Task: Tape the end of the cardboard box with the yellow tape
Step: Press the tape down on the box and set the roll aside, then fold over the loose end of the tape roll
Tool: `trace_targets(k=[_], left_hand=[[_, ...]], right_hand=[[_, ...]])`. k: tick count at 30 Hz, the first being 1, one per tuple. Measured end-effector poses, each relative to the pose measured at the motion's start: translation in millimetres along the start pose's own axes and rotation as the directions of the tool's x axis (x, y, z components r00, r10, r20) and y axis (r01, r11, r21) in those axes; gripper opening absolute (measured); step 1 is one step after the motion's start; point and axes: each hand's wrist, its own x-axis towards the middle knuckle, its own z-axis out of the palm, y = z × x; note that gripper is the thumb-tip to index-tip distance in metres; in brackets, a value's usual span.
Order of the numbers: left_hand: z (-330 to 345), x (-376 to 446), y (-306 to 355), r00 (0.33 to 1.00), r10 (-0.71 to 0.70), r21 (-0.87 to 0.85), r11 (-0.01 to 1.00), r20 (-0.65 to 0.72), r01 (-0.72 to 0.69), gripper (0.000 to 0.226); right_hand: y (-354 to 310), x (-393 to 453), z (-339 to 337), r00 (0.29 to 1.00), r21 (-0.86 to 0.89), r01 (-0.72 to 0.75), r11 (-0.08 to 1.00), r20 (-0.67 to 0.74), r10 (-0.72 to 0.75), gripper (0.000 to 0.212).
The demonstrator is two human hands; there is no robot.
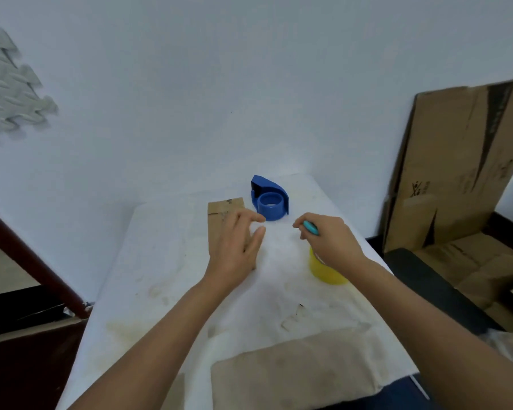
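A small flat cardboard box (222,216) lies on the white table (160,261), its far end showing past my fingers. My left hand (237,244) rests flat on the box with fingers spread apart. To its right, my right hand (328,236) is closed around a small teal object (311,227), which pokes out between thumb and fingers. The yellow tape roll (326,270) stands on the table just under my right wrist, partly hidden by it.
A blue tape dispenser (269,199) sits behind the box near the table's far edge. Large flattened cardboard (456,173) leans against the wall at right. A beige cloth (293,371) covers the table's near end. Small scraps (290,319) lie mid-table.
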Motion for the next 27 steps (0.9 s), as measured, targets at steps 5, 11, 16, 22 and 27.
trace_targets(k=[5, 11, 16, 22, 27], left_hand=[[52, 17, 25, 0.931, -0.146, -0.181, 0.96, 0.335, 0.216, 0.025], [92, 36, 16, 0.746, -0.337, -0.079, 0.884, 0.574, 0.461, 0.076], [105, 37, 11, 0.724, -0.294, -0.155, 0.861, 0.624, 0.484, 0.057], [104, 30, 3, 0.763, -0.376, -0.132, 0.85, 0.526, 0.51, 0.034], [98, 17, -2, 0.762, -0.41, -0.131, 0.835, 0.501, 0.535, 0.026]], right_hand=[[36, -19, -16, 0.996, -0.084, -0.092, 0.992, -0.022, 0.09, 0.024], [55, -36, -10, 0.997, -0.009, -0.078, 0.997, -0.006, 0.078, 0.025], [59, -39, -5, 0.997, -0.03, -0.082, 0.996, -0.006, 0.082, 0.032], [60, -42, -5, 0.999, -0.069, -0.05, 0.996, 0.012, 0.051, 0.029], [60, -42, 1, 0.999, -0.096, -0.038, 0.995, 0.018, 0.04, 0.028]])
